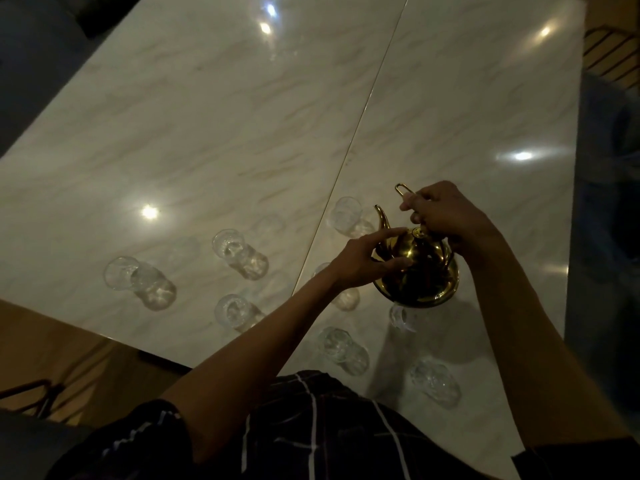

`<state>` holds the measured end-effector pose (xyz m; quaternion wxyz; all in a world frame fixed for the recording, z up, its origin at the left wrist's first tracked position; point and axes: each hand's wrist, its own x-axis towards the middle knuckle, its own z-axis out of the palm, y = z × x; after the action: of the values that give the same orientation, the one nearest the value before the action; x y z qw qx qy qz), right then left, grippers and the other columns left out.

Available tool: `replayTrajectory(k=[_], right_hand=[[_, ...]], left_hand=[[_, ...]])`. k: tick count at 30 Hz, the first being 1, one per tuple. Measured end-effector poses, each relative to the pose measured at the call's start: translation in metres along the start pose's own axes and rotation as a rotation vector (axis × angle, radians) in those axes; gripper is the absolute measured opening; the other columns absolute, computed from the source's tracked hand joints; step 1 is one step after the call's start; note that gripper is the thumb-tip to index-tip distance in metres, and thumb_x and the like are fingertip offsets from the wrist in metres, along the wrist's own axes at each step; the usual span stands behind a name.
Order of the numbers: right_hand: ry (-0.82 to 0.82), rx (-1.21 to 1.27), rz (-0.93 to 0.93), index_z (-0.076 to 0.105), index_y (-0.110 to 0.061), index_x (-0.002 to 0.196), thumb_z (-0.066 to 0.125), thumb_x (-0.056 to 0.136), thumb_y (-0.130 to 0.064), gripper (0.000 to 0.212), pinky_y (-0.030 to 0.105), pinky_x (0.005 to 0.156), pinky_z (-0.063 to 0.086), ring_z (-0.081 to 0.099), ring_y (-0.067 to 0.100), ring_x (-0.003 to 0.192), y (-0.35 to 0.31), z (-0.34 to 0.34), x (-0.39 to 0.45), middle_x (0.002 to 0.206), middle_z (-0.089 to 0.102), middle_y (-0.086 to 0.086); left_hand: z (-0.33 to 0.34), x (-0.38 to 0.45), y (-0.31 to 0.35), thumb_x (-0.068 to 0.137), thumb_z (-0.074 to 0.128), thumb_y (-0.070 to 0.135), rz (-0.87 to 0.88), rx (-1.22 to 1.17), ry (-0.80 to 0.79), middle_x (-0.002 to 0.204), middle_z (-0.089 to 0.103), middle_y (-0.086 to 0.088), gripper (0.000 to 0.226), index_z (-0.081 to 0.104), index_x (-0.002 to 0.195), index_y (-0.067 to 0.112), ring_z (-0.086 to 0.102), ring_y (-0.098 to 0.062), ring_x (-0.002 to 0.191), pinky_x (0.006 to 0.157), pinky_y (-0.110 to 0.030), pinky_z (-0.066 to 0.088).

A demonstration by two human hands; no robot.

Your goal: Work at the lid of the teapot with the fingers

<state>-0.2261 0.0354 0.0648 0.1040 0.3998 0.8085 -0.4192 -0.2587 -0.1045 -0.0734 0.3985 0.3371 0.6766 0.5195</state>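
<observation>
Below a dark checked shirt [311, 427], the right hand [446, 216] grips the thin wire handle [403, 190] of a shiny, round-bellied brass teapot [422, 271] with curved spout, the left hand [363, 261] touching its near side with spread fingers, clear glass tumblers [239, 252] around it on the marble table [207, 116].

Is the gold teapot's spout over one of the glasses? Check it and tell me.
No: the gold teapot sits upright between both hands, its spout pointing up beside a clear glass, not tipped over it.
</observation>
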Motion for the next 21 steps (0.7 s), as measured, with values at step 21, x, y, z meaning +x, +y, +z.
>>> replayTrajectory(k=[21], right_hand=[[0.020,-0.032,-0.006,0.071,-0.005,0.105,0.049,0.103,-0.028,0.032,0.025,0.056,0.041,0.054,0.013,0.061,-0.008,-0.006,-0.010,0.075,0.061,0.003]], left_hand=[[-0.005,-0.007,0.016,0.095,0.074,0.031,0.042,0.024,-0.010,0.140,0.062,-0.009,0.062,0.050,0.151,0.023,0.063,-0.021,0.120,0.095,-0.041,0.060]])
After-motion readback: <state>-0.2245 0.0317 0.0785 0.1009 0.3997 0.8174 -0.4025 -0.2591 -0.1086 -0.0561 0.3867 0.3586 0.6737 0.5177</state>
